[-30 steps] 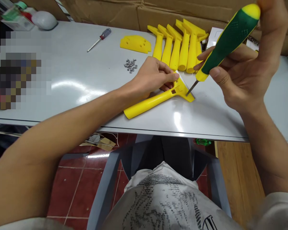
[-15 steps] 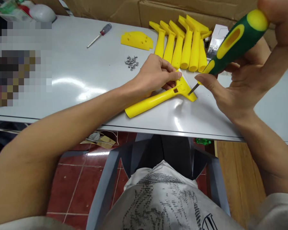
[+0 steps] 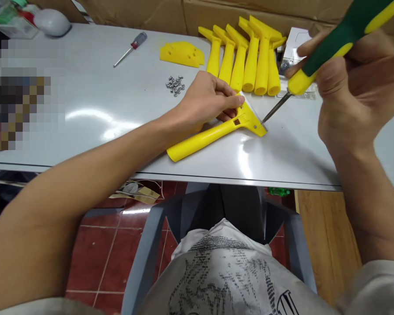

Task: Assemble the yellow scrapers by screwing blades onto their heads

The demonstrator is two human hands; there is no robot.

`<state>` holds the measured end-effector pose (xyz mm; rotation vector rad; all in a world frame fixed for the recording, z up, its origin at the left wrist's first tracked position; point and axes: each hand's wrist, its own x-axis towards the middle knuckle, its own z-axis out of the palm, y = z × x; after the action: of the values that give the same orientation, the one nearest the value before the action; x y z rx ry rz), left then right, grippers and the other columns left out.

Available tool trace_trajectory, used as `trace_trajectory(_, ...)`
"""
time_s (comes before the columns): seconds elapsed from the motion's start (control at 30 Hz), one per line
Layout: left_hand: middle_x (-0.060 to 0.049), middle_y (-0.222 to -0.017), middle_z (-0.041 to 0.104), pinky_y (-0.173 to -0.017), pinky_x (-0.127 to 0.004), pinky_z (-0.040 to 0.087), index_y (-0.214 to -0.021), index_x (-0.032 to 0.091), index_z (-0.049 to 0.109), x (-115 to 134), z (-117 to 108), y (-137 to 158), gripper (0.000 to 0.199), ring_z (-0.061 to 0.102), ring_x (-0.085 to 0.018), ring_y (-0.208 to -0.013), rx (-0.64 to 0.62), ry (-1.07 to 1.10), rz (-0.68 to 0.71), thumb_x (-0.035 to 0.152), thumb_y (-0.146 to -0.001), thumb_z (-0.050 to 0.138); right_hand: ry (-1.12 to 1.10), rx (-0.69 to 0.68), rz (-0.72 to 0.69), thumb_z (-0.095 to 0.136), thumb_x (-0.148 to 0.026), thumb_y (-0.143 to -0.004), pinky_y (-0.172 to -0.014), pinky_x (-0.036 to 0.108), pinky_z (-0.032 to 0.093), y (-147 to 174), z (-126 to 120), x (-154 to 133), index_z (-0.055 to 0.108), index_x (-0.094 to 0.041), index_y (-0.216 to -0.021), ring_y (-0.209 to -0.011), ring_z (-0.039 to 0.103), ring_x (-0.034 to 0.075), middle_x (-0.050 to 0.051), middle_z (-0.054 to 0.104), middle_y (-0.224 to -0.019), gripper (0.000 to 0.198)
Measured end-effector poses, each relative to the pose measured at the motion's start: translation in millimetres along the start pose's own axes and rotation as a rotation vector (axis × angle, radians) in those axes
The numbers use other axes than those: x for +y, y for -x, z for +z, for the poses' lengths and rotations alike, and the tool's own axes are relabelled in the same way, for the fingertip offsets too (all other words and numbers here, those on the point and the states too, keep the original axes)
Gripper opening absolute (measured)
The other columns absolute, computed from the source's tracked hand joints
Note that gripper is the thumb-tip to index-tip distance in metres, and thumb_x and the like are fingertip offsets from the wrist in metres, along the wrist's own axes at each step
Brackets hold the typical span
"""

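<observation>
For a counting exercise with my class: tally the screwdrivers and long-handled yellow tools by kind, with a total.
Screwdrivers: 2, green screwdriver and grey screwdriver
Long-handled yellow tools: 7, row of 6 and held yellow tool
Total: 9

Two hands (image 3: 205, 103), two screwdrivers (image 3: 335, 41), seven yellow scrapers (image 3: 203, 141), one screw pile (image 3: 175, 85)

Held scraper (image 3: 203, 139): smooth plastic, soft sheen. Screwdriver shaft (image 3: 276, 107) metal. Tabletop (image 3: 95, 83) glossy; cardboard (image 3: 144, 13) matt, creased.
</observation>
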<state>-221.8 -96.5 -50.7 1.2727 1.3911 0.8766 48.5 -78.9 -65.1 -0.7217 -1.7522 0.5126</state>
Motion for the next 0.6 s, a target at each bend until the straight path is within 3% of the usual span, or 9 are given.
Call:
trace_trajectory(0.1,-0.005,-0.079,0.081,-0.078,-0.027,0.065,-0.083,0.015,0.085,4.2,2.2,2.9,0.029,0.081,-0.016,-0.076,0.010,0.002,0.004,0.012,-0.110,0.094,0.002,-0.022,0.000,0.062,-0.102,-0.110,-0.100,0.037,0.084,4.7,17.1,8.4,0.052,-0.050,-0.190,-0.169,0.075,0.039,-0.004,0.065,-0.187,0.097)
trace_trajectory(0.2,-0.004,-0.079,0.081,-0.081,-0.028,0.066,-0.082,0.017,0.085,6.8,3.3,4.4,0.029,0.082,-0.017,-0.078,0.029,-0.014,-0.019,0.012,-0.108,0.096,-0.004,-0.031,-0.066,0.055,-0.110,-0.106,-0.097,0.037,0.083,7.1,26.3,32.0,0.033,-0.059,-0.197,-0.163,0.079,0.037,-0.006,0.062,-0.189,0.107)
trace_trajectory(0.33,-0.004,-0.082,0.084,-0.085,-0.026,0.067,-0.082,0.020,0.086,6.0,2.4,3.3,0.026,0.086,-0.019,-0.084,0.032,-0.038,-0.047,0.017,-0.095,0.108,0.004,-0.009,-0.272,0.070,-0.107,-0.105,-0.105,0.045,0.083,-3.8,26.0,74.7,0.016,-0.068,-0.195,-0.142,0.092,0.027,-0.009,0.073,-0.173,0.112)
trace_trajectory(0.47,-0.005,-0.083,0.084,-0.080,-0.023,0.066,-0.083,0.020,0.088,4.3,1.1,2.8,0.025,0.084,-0.017,-0.082,0.026,-0.043,-0.022,0.020,-0.100,0.106,-0.160,0.066,-0.447,0.067,-0.118,-0.096,-0.089,0.044,0.086,-18.8,36.7,108.2,0.008,-0.066,-0.195,-0.112,0.097,0.022,-0.009,0.085,-0.137,0.126)
trace_trajectory(0.6,-0.005,-0.081,0.084,-0.072,-0.022,0.063,-0.081,0.018,0.088,3.8,0.8,2.8,0.030,0.081,-0.014,-0.074,0.021,-0.041,0.002,0.020,-0.110,0.099,-0.181,0.067,-0.377,0.066,-0.124,-0.088,-0.092,0.043,0.083,-25.7,42.0,123.1,-0.002,-0.067,-0.195,-0.120,0.096,0.024,-0.008,0.082,-0.150,0.139)
